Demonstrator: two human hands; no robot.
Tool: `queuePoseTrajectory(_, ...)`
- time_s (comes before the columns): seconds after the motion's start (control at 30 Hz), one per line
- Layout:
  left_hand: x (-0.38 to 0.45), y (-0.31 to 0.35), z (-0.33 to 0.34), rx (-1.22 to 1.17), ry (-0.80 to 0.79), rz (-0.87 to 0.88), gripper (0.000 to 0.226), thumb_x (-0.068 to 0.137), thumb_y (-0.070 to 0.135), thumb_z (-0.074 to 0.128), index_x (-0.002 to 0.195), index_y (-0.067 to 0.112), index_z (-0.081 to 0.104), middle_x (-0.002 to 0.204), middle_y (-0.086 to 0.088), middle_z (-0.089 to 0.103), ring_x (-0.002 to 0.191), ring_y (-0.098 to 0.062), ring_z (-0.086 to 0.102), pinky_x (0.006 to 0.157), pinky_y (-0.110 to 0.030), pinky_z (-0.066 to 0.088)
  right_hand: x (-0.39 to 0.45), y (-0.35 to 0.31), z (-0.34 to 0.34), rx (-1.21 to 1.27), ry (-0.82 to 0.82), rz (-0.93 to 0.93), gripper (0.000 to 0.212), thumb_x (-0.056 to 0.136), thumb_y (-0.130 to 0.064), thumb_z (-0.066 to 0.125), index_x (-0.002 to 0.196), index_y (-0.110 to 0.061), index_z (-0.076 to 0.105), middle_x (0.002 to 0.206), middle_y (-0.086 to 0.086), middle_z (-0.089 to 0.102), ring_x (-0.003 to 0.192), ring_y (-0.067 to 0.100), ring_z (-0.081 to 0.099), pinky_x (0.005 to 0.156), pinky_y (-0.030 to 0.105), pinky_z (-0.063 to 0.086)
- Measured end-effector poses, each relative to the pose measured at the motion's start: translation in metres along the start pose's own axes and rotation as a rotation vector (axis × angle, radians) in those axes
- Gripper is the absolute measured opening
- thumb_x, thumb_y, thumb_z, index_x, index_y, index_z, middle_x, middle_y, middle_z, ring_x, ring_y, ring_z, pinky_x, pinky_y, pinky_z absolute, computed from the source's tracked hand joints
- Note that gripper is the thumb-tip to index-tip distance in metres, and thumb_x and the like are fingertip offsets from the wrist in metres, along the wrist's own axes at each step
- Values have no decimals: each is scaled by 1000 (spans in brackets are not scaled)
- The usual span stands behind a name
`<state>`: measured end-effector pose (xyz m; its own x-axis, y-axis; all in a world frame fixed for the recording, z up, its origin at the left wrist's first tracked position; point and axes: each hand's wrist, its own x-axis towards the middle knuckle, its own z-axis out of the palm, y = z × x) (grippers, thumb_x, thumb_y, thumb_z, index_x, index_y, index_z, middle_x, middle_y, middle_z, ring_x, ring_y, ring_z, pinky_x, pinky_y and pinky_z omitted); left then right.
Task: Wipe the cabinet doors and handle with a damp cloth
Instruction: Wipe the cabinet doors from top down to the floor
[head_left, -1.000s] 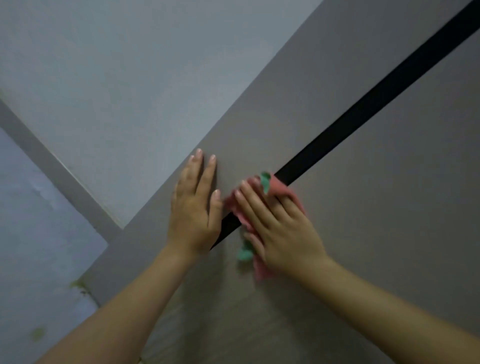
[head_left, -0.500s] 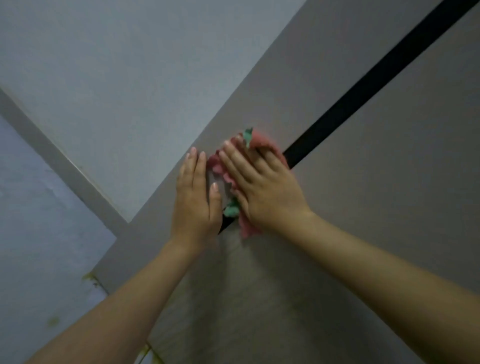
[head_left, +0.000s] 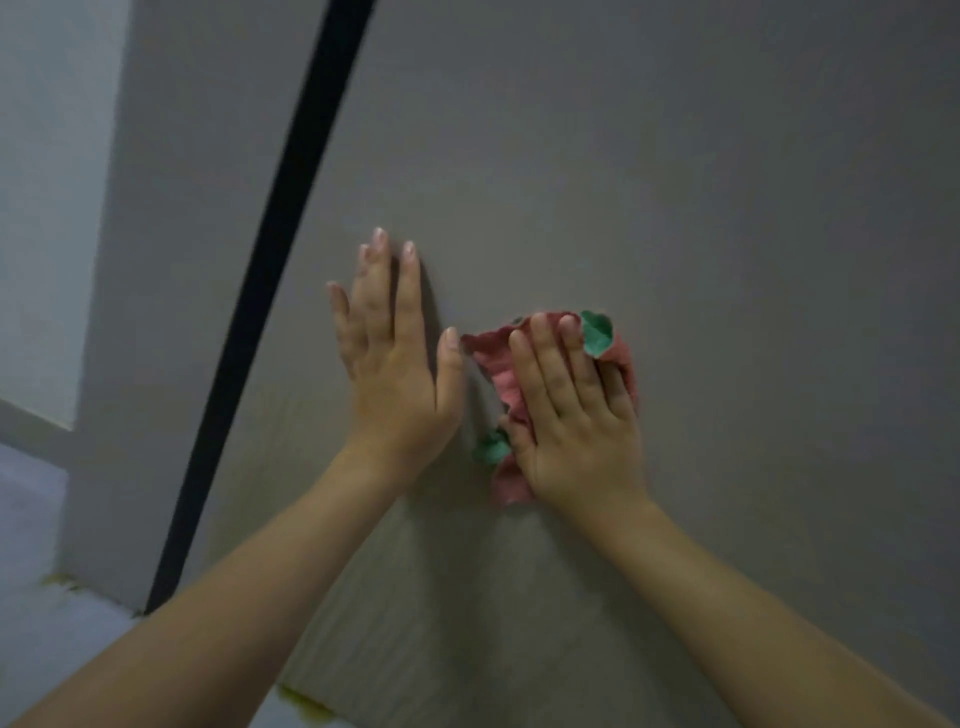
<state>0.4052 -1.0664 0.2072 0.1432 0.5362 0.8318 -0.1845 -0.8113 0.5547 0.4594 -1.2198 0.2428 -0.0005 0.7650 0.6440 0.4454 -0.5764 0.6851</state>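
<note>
Two grey cabinet doors fill the view, parted by a black vertical gap (head_left: 270, 270). On the wide right door (head_left: 675, 182), my right hand (head_left: 571, 415) presses a pink cloth with green patches (head_left: 501, 379) flat against the panel, fingers straight and pointing up. My left hand (head_left: 395, 364) lies flat on the same door just left of the cloth, fingers straight, holding nothing. The narrower left door (head_left: 171, 260) is left of the gap. No handle shows apart from the black strip.
A pale wall (head_left: 47, 197) runs beside the left door. The cabinet's lower edge (head_left: 311, 712) has yellowish marks, and a light surface (head_left: 31, 545) lies below at the lower left.
Both hands and the cloth have moved off the black gap to the right, onto the right door. The camera view has also swung, so the gap now runs nearly upright at the left.
</note>
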Motion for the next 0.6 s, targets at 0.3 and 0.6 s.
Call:
queuePoseTrajectory(0.3, -24, 74, 38, -29, -67, 86, 67, 92, 26, 39, 146, -8, 18, 154, -29, 11, 144, -38, 3, 116, -50, -5, -74, 50, -12, -25, 42, 382, 65, 98, -43, 27, 151, -11, 5, 155, 11, 9, 145, 19, -12, 118, 34, -5)
queuePoseTrajectory(0.6, -31, 99, 35, 128, -187, 231, 68, 93, 34, 41, 149, 2, 18, 156, -22, 7, 145, -33, 2, 117, -50, -3, -129, 89, -16, -20, 155, 688, 64, 97, -31, 37, 143, 10, 22, 148, 31, 24, 138, 46, 16, 117, 51, 9)
